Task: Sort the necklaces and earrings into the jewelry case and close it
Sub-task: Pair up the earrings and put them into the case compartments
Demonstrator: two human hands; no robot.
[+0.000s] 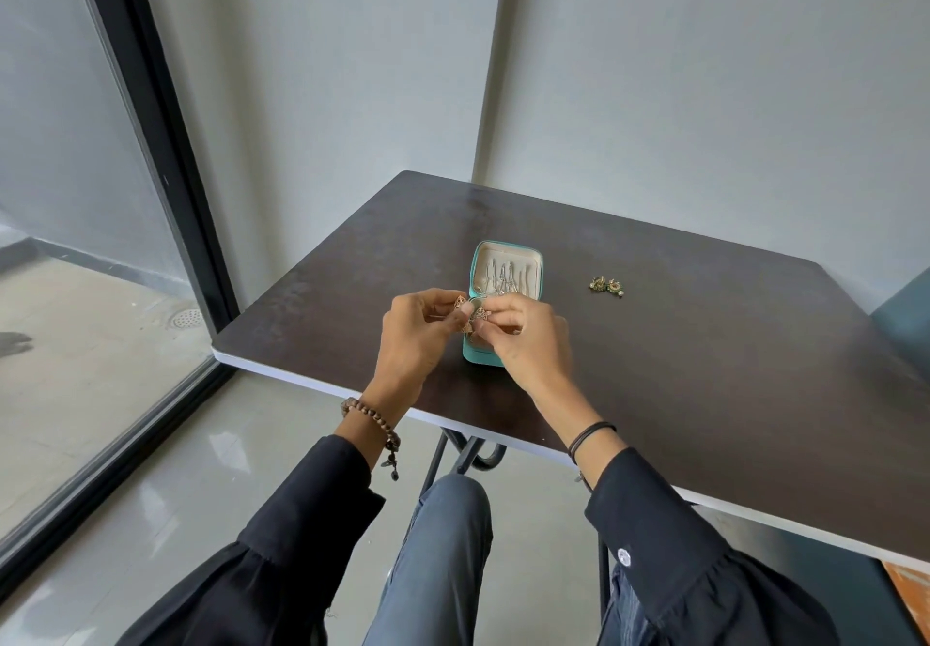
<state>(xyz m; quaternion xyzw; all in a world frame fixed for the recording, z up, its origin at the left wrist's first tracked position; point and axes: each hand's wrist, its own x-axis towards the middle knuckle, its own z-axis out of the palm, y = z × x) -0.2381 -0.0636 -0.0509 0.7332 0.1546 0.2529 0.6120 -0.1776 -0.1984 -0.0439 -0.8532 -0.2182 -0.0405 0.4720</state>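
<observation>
Teal case [477, 356] sits open on the dark surface [704, 368], near its left front corner, with the cream-lined lid swung back away from the person. Thin silver necklaces [506, 275] lie side by side in the lid.

Both hands are over the case's near half, fingertips almost meeting. The left hand [420, 338] has its grip closed in a pinch on the filigree earrings [460, 303], thumb and fingers curled in. The right hand [531, 343] pinches the same coppery pair from the other side, its grip closed on them too. Which piece each hand holds is too small to tell. The pair is in the air just above the case, not in it.

Green earrings [606, 286], two pieces touching each other, lie on the surface to the right of the case, well apart from it.

A bead bracelet [372, 419] circles the left wrist and a black band [591, 436] the right. Both sleeves are black.
</observation>
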